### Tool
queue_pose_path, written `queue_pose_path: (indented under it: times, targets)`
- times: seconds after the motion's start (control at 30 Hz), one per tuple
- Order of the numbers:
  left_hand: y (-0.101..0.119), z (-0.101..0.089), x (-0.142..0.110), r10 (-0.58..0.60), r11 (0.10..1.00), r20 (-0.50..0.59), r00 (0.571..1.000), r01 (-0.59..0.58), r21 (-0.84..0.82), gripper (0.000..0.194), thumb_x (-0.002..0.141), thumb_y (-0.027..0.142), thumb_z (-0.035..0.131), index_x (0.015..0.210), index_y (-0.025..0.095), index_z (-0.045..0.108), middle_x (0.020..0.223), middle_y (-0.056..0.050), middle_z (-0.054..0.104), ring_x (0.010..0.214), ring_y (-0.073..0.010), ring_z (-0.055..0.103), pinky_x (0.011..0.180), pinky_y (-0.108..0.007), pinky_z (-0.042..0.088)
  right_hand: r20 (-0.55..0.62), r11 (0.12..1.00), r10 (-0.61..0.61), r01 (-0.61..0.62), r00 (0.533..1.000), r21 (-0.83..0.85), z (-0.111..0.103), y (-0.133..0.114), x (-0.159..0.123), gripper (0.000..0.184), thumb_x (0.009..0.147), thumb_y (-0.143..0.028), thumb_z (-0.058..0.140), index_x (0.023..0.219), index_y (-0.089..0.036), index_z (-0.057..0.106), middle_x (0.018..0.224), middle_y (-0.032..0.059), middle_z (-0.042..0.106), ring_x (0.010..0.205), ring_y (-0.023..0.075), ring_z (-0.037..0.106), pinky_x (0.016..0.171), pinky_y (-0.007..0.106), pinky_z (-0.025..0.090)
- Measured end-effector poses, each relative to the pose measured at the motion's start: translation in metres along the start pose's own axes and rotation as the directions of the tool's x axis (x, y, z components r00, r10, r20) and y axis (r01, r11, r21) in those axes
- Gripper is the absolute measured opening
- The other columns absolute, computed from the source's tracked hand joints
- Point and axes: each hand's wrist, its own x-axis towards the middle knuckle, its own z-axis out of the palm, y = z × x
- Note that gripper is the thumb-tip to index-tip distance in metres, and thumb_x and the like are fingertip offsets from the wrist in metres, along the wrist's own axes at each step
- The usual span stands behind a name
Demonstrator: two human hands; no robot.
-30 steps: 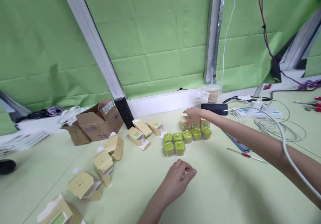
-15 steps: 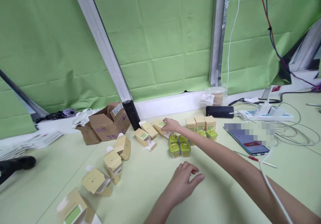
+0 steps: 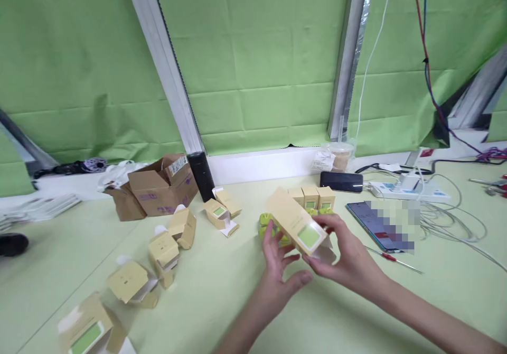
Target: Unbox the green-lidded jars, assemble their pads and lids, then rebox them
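Note:
A small tan cardboard box with a green window is tilted in the air above the table. My right hand grips its lower right end, near a white flap, with thumb below and fingers above. My left hand is beside the box's lower left side, its fingers spread; whether the fingertips touch the cardboard I cannot tell. Behind the box and hands, small glass jars with green lids are mostly hidden. Several closed tan boxes stand in a row just beyond them.
Several opened tan boxes curve along the left side. A brown carton and a black cylinder stand at the back. To the right lie a phone, a red-handled screwdriver, a power strip and loose cables.
My right hand has picked up a tan box from beside the jars and brought it nearer. My left hand has risen to the box, fingers spreading. The view has shifted slightly.

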Motion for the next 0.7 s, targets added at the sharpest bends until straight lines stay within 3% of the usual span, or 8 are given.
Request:
queue_pose_path:
  times: [0.07, 0.17, 0.23, 0.4, 0.47, 0.57, 0.63, 0.7]
  targets:
    - [0.002, 0.004, -0.003, -0.028, 0.997, 0.073, 0.997, 0.032, -0.064, 0.103, 0.070, 0.037, 0.075, 0.140, 0.039, 0.000, 0.146, -0.012, 0.025, 0.119, -0.0294, 0.048, 0.096, -0.045, 0.043, 0.068, 0.999, -0.016, 0.013, 0.998, 0.048, 0.000, 0.001, -0.017, 0.060, 0.074, -0.022, 0.066, 0.125, -0.023, 0.033, 0.114, 0.0110, 0.053, 0.099, 0.0264, 0.055, 0.077, 0.039, 0.051]
    - [0.005, 0.004, -0.003, -0.065, 0.986, 0.079, 0.995, 0.077, -0.150, 0.096, 0.072, 0.029, 0.074, 0.142, 0.037, 0.009, 0.143, -0.010, 0.033, 0.117, -0.0290, 0.050, 0.095, -0.043, 0.043, 0.220, 0.987, -0.077, 0.043, 0.972, 0.152, -0.001, 0.007, -0.029, 0.071, 0.071, -0.015, 0.064, 0.133, -0.023, 0.029, 0.119, 0.0100, 0.049, 0.104, 0.0247, 0.051, 0.084, 0.038, 0.050]
    - [0.009, 0.002, -0.001, -0.075, 0.979, 0.116, 0.990, 0.095, -0.180, 0.098, 0.069, 0.029, 0.077, 0.143, 0.037, 0.013, 0.144, -0.010, 0.033, 0.120, -0.0299, 0.047, 0.096, -0.042, 0.043, 0.242, 0.981, -0.102, 0.057, 0.965, 0.186, -0.003, 0.012, -0.032, 0.071, 0.074, -0.013, 0.062, 0.135, -0.025, 0.029, 0.120, 0.0092, 0.048, 0.106, 0.0236, 0.050, 0.085, 0.036, 0.051]
    - [0.017, -0.002, 0.000, -0.124, 0.962, 0.229, 0.965, 0.174, -0.213, 0.085, 0.077, 0.034, 0.069, 0.144, 0.037, 0.016, 0.147, -0.009, 0.028, 0.115, -0.0284, 0.052, 0.095, -0.043, 0.043, 0.057, 0.980, -0.073, 0.061, 0.996, 0.189, 0.000, 0.022, -0.037, 0.054, 0.083, -0.014, 0.058, 0.130, -0.027, 0.035, 0.120, 0.0088, 0.050, 0.104, 0.0219, 0.053, 0.080, 0.034, 0.054]
    - [0.016, -0.001, -0.001, -0.157, 0.957, 0.245, 0.957, 0.209, -0.201, 0.091, 0.075, 0.030, 0.071, 0.144, 0.040, 0.013, 0.148, -0.009, 0.026, 0.109, -0.0274, 0.055, 0.090, -0.041, 0.047, -0.013, 0.981, -0.067, 0.068, 0.998, 0.180, 0.002, 0.023, -0.041, 0.052, 0.084, -0.014, 0.057, 0.130, -0.027, 0.035, 0.119, 0.0089, 0.051, 0.098, 0.0206, 0.056, 0.077, 0.034, 0.055]
    - [0.013, 0.002, -0.001, -0.205, 0.954, 0.224, 0.953, 0.246, -0.171, 0.106, 0.067, 0.021, 0.078, 0.143, 0.042, 0.007, 0.149, -0.008, 0.026, 0.106, -0.0270, 0.057, 0.083, -0.037, 0.050, -0.051, 0.982, -0.007, 0.016, 0.999, 0.189, 0.007, 0.024, -0.047, 0.049, 0.085, -0.015, 0.057, 0.129, -0.026, 0.037, 0.115, 0.0088, 0.051, 0.089, 0.0187, 0.059, 0.075, 0.033, 0.055]
    - [0.012, 0.004, 0.000, -0.239, 0.949, 0.180, 0.954, 0.269, -0.166, 0.102, 0.069, 0.021, 0.076, 0.144, 0.041, 0.010, 0.148, -0.008, 0.029, 0.105, -0.0259, 0.058, 0.085, -0.036, 0.049, -0.047, 0.981, 0.013, -0.004, 0.999, 0.196, 0.009, 0.025, -0.049, 0.049, 0.085, -0.015, 0.058, 0.128, -0.026, 0.037, 0.113, 0.0088, 0.050, 0.089, 0.0188, 0.059, 0.075, 0.033, 0.056]
    - [0.012, 0.005, 0.001, -0.272, 0.941, 0.132, 0.953, 0.292, -0.169, 0.090, 0.074, 0.025, 0.072, 0.144, 0.038, 0.016, 0.148, -0.007, 0.032, 0.107, -0.0256, 0.058, 0.088, -0.036, 0.047, -0.041, 0.980, -0.044, 0.051, 0.998, 0.193, 0.010, 0.025, -0.051, 0.046, 0.086, -0.011, 0.055, 0.126, -0.027, 0.037, 0.116, 0.0088, 0.045, 0.093, 0.0182, 0.058, 0.077, 0.032, 0.055]
